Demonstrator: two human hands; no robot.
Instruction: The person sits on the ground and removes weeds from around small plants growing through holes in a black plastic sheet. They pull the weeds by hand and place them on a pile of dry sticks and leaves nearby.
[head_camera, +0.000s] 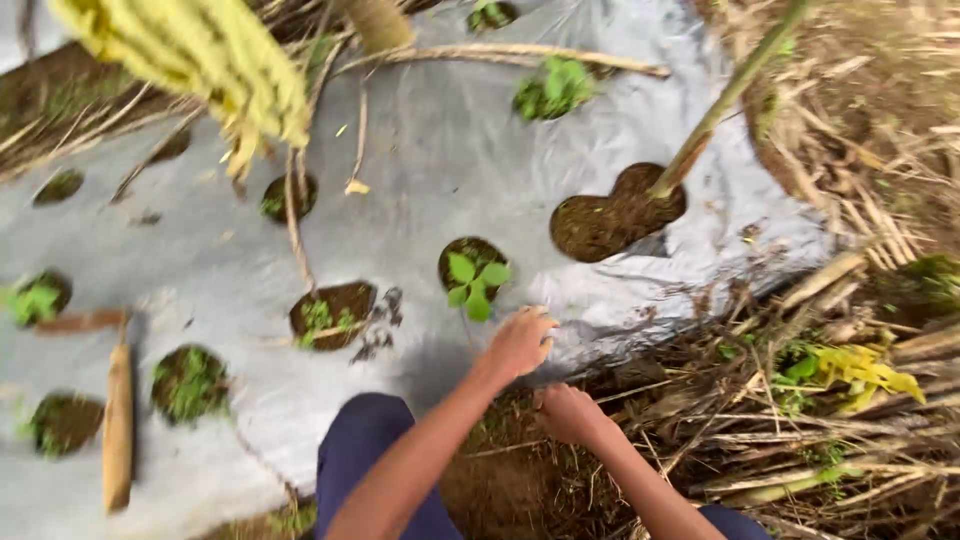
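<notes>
My left hand (518, 343) rests at the edge of the grey plastic mulch sheet (430, 170), fingers curled, just below a small green seedling (473, 281) growing from a round hole of soil. What the fingers pinch, if anything, is too blurred to tell. My right hand (567, 413) is closed low over dry stalks and soil beside the sheet's edge. Both forearms reach in from the bottom, over my dark blue trousers (365, 445).
Several round planting holes dot the sheet, some with weeds (190, 383). A bamboo stake (715, 112) stands in a heart-shaped soil hole (610, 218). A wooden stick (118, 425) lies at left. Dry stalks (850, 330) pile at right; yellow leaves (200, 50) hang above.
</notes>
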